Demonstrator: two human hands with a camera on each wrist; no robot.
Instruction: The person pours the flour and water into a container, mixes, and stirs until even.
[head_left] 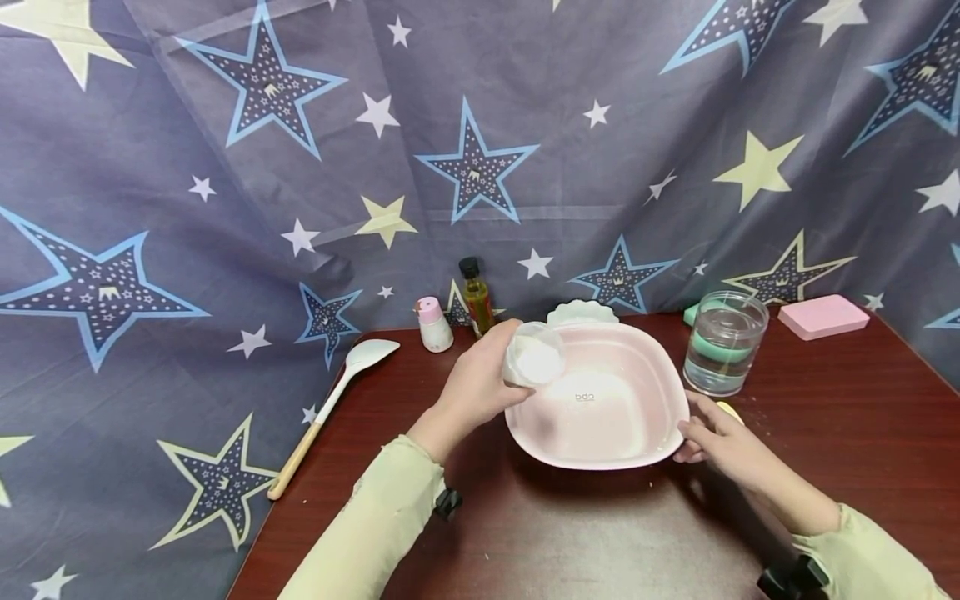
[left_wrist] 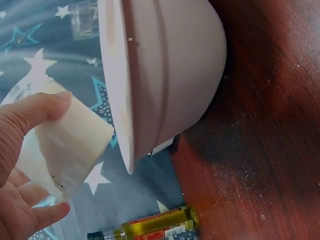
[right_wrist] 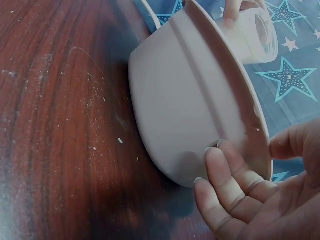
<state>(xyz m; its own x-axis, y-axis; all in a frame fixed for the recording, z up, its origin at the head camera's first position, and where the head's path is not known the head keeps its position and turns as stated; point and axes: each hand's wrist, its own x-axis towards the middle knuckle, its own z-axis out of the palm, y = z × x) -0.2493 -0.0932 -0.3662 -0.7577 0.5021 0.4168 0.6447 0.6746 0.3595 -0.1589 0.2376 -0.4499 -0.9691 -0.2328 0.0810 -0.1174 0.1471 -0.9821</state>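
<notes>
My left hand [head_left: 480, 379] grips a clear cup [head_left: 535, 357] with white contents, held tilted above the left part of a pale pink basin [head_left: 600, 457]. In the left wrist view, the thumb lies along the side of the cup [left_wrist: 80, 142] with the fingers round the other side. White material fills part of it; whether it is powder is hard to tell. At the basin's right edge my right hand [head_left: 723, 440] holds the rim, thumb on the edge and fingers [right_wrist: 220, 172] against the outer wall. The basin stands on the table, its bottom inside bare apart from small lettering.
Behind the basin stand an oil bottle [head_left: 477, 298], a pink-capped shaker [head_left: 434, 325] and a white scalloped object [head_left: 582, 312]. To the right are a clear container of water [head_left: 725, 343] and a pink block [head_left: 822, 317]. A white-headed spoon [head_left: 333, 400] lies left.
</notes>
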